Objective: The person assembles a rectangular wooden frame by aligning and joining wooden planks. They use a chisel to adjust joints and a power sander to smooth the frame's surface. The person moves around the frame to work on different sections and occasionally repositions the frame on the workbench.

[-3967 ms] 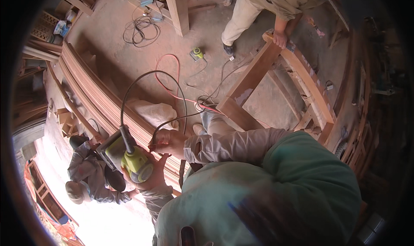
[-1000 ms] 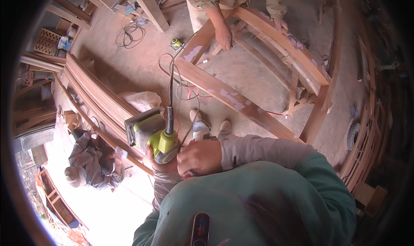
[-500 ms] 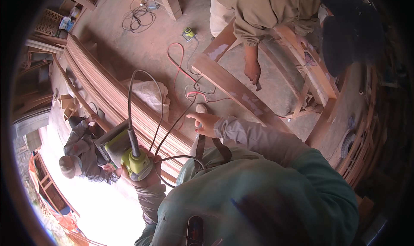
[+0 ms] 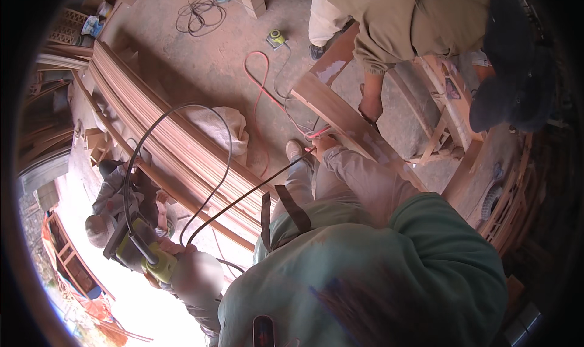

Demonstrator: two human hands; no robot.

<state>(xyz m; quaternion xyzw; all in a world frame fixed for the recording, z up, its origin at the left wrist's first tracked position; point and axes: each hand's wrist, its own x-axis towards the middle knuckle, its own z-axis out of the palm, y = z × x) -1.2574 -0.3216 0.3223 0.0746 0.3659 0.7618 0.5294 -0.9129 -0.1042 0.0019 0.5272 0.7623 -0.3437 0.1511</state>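
Observation:
My left hand (image 4: 173, 248) is wrapped round a lime-green power sander (image 4: 159, 264) with a dark, flat base, held up at the left; a blurred patch hides part of that hand and wrist. A black power cord (image 4: 226, 126) loops up from the sander. Out in front, my right hand (image 4: 326, 145) has its fingers closed on a stretch of dark cord, close to a red cord (image 4: 263, 86) on the floor. Just right of this hand lies a wooden frame beam (image 4: 340, 117) with pale filler patches.
A long stack of wooden mouldings (image 4: 159, 123) runs along my left side, a white sack (image 4: 222, 128) beside it. Across the frame a co-worker in a tan jacket (image 4: 395, 24) bends over. Another person (image 4: 112, 201) crouches at left. A second green sander (image 4: 277, 38) sits on the floor.
My left hand has swung the sander outward to the left and down. My right hand has reached forward and closed on the cord. The co-worker's hand has shifted toward the beam.

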